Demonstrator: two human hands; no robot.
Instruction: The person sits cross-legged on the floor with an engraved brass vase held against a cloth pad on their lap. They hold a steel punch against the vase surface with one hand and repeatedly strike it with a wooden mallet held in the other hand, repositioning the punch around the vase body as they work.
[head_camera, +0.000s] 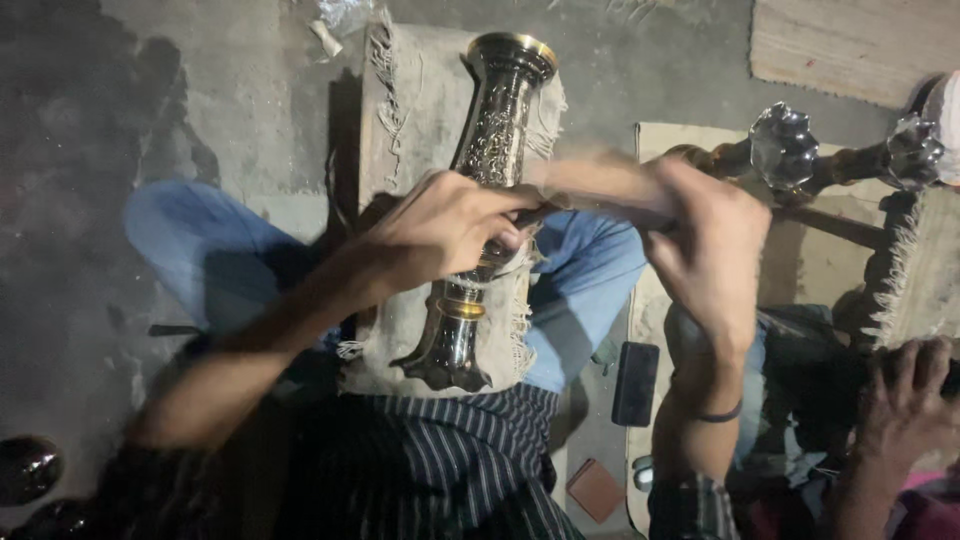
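Note:
A tall engraved metal vase (492, 140) with a brass rim lies on a frayed cloth (415, 100) over my lap, mouth away from me, flared foot toward me. My left hand (440, 225) is closed on a thin dark tool whose tip rests against the vase's middle. My right hand (705, 245) grips a wooden stick or mallet handle (590, 180), blurred by motion, held across above the tool. My legs in blue jeans (585, 290) lie under the cloth.
Another person's hand (905, 395) shows at the lower right, beside a similar dark metal piece with lobed knobs (785, 150). A dark phone (635, 385) lies on the floor mat. Grey concrete floor stretches to the left, with shiny dark rounded objects (25, 470) at the lower left corner.

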